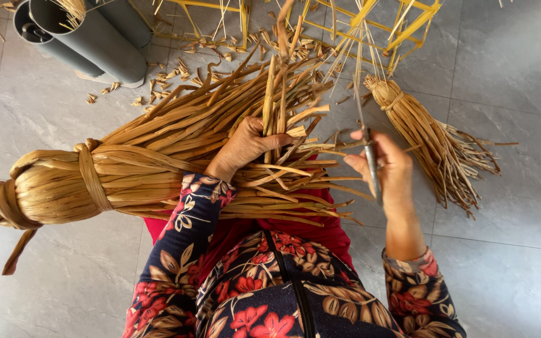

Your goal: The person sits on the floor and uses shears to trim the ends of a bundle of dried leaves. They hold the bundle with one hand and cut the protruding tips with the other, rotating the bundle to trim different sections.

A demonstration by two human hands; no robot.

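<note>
A large tied bundle of dried straw-coloured leaf strips (139, 169) lies across my lap, its bound end to the left and loose ends fanning right. My left hand (245, 145) grips a few upright strips (273, 100) pulled from the bundle. My right hand (388, 164) holds a thin metal blade (365, 134), pointing up toward the strip ends. A smaller tied bundle of the same strips (430, 141) lies on the floor just right of my right hand.
Grey plastic pipes (89, 39) lie at the upper left on the grey tiled floor (508, 69). Yellow stick frames (402, 22) stand at the top. Short strip offcuts (183, 59) litter the floor behind the bundle.
</note>
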